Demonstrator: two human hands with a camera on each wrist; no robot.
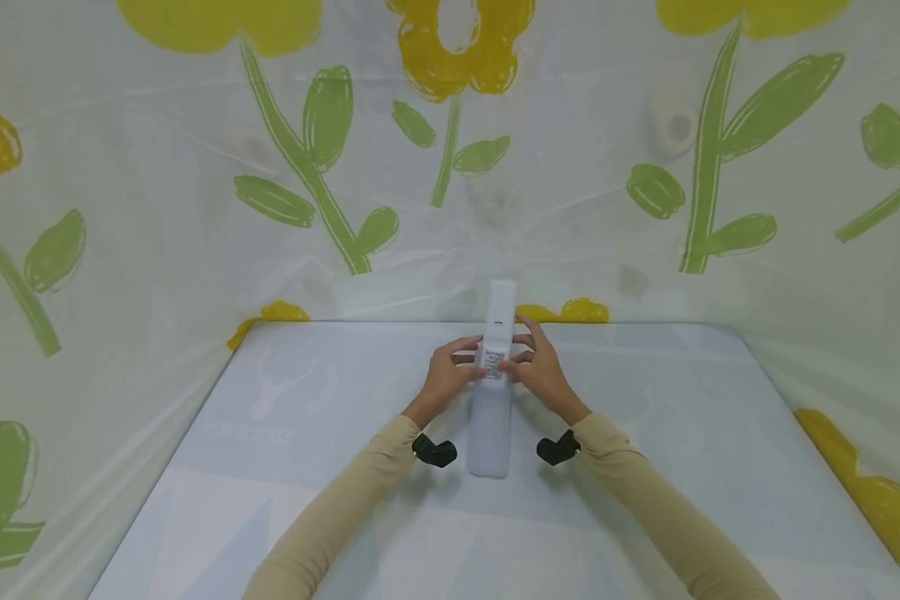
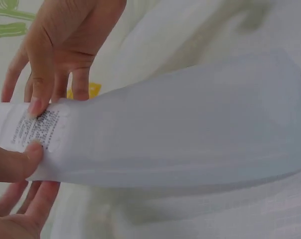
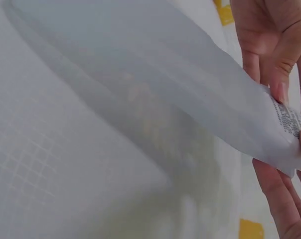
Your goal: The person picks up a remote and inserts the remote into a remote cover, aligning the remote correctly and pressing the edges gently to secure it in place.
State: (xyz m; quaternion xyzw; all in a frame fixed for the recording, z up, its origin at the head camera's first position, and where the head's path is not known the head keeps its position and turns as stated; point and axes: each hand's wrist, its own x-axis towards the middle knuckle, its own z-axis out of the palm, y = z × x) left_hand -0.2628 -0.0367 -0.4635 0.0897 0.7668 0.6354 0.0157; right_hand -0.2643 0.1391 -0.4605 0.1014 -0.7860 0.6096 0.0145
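Both hands hold a long, pale plastic object [image 1: 489,429], with a narrow white handle end [image 1: 502,300] pointing away and a wider, greyish flat part nearer the body. A label [image 2: 46,130] with small dark print sits where the two parts meet. The left hand [image 1: 444,373] grips it from the left, its thumb at the label's edge. From the right, the right hand [image 1: 546,373] pinches the same stretch, thumb on the label and fingers around the far side. In the right wrist view the wide part [image 3: 155,64] slants above the table, casting a shadow.
A white table [image 1: 330,433] with faint pale blue patterns lies beneath the hands. Behind and around it hangs a white sheet [image 1: 570,208] printed with yellow flowers and green leaves. A dark wrist device [image 1: 435,451] shows at the left sleeve, another [image 1: 558,448] at the right.
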